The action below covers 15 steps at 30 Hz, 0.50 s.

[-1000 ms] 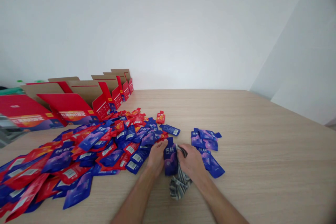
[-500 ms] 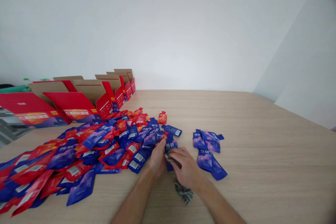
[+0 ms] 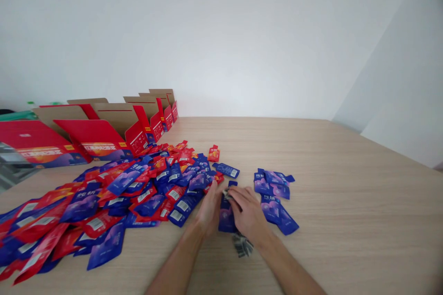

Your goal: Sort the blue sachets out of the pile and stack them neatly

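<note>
- A blue pouch [image 3: 226,222] is between the two hands, spout end away from the person.
- The right hand [image 3: 247,209] pinches a striped cloth [image 3: 242,245] against the pouch's upper part; the cloth's tail hangs below.
- The left hand [image 3: 209,212] is at the pouch's left edge; whether it grips, I cannot tell.
- Blue pouches [image 3: 272,209] lie grouped just right on the counter [image 3: 346,184].
- Leftward spreads a red-and-blue pouch heap [image 3: 138,193].
- Behind it stand open red boxes [image 3: 100,140].
</note>
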Tool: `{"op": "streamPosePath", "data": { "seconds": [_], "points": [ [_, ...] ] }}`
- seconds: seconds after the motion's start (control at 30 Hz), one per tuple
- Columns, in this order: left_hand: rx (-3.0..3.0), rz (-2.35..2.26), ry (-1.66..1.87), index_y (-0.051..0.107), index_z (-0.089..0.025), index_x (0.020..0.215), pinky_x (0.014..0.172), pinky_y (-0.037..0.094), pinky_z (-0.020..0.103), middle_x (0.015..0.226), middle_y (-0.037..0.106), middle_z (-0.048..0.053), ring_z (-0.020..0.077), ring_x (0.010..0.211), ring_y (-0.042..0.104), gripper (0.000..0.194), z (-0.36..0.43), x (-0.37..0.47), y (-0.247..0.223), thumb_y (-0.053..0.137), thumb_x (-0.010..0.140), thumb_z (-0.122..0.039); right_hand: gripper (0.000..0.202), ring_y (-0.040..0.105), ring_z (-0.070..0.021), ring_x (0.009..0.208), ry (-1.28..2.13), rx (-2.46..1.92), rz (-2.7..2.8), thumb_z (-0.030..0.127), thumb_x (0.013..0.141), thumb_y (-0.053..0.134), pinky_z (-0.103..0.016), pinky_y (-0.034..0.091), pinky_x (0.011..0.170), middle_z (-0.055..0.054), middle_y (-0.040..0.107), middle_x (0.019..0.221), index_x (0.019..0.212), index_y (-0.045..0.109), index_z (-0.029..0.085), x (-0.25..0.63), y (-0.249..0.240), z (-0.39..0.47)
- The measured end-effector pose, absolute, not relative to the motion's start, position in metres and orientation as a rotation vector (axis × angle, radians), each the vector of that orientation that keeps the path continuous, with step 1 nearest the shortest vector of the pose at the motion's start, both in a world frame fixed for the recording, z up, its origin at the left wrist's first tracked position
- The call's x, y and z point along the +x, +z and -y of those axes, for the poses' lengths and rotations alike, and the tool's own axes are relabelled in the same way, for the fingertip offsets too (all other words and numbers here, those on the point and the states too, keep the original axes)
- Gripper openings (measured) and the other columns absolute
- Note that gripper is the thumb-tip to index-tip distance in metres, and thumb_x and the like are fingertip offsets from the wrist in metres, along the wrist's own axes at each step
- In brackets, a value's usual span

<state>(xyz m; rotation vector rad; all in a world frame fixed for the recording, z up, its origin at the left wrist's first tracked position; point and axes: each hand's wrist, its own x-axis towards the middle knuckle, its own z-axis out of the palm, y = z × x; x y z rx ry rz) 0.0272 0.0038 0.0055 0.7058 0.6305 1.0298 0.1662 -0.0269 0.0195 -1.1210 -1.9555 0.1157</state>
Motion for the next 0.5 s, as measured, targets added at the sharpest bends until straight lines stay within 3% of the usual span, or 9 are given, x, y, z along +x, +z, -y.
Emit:
{"op": "streamPosePath", "data": {
  "seconds": [0.1, 0.27, 0.4, 0.5],
  "points": [
    [0.692, -0.575, 0.955, 0.067, -0.015, 0.115, 0.112, 0.029, 0.041, 0.124, 0.065, 0.012, 0.0272, 0.126, 0.050, 0.062, 0.000, 0.033, 0.011, 0.039, 0.090, -0.064, 0.027, 0.058, -0.0235, 0.103, 0.050, -1.173, 1.855, 0.014, 0.094, 0.050, -0.043, 0.048, 0.093, -0.010, 0.066, 0.117, 0.116, 0.063, 0.020, 0.171, 0.019, 0.022],
    [0.501, -0.696, 1.043, 0.064, -0.020, 0.117, 0.101, 0.044, 0.039, 0.117, 0.069, 0.009, 0.0252, 0.115, 0.060, 0.056, -0.005, 0.028, 0.010, 0.047, 0.087, -0.064, 0.028, 0.058, -0.0223, 0.102, 0.220, -1.107, 2.073, 0.008, 0.090, 0.049, -0.041, 0.046, 0.095, -0.007, 0.067, 0.110, 0.107, 0.066, 0.021, 0.162, 0.023, 0.031],
    [0.514, -0.739, 1.196, 0.060, -0.018, 0.114, 0.084, 0.053, 0.036, 0.107, 0.071, 0.011, 0.0260, 0.100, 0.068, 0.043, -0.013, 0.021, 0.006, 0.072, 0.076, -0.035, 0.027, 0.057, -0.0204, 0.098, 0.357, -1.030, 2.219, 0.004, 0.084, 0.051, -0.036, 0.045, 0.094, -0.005, 0.069, 0.097, 0.094, 0.068, 0.021, 0.151, 0.027, 0.045],
    [0.581, -0.709, 1.274, 0.058, -0.018, 0.109, 0.079, 0.054, 0.035, 0.102, 0.071, 0.010, 0.0247, 0.092, 0.070, 0.042, -0.016, 0.022, 0.003, 0.076, 0.071, -0.023, 0.026, 0.058, -0.0197, 0.092, 0.413, -1.016, 2.255, 0.002, 0.079, 0.053, -0.034, 0.046, 0.089, -0.004, 0.070, 0.090, 0.086, 0.068, 0.022, 0.152, 0.028, 0.047]
  ]
}}
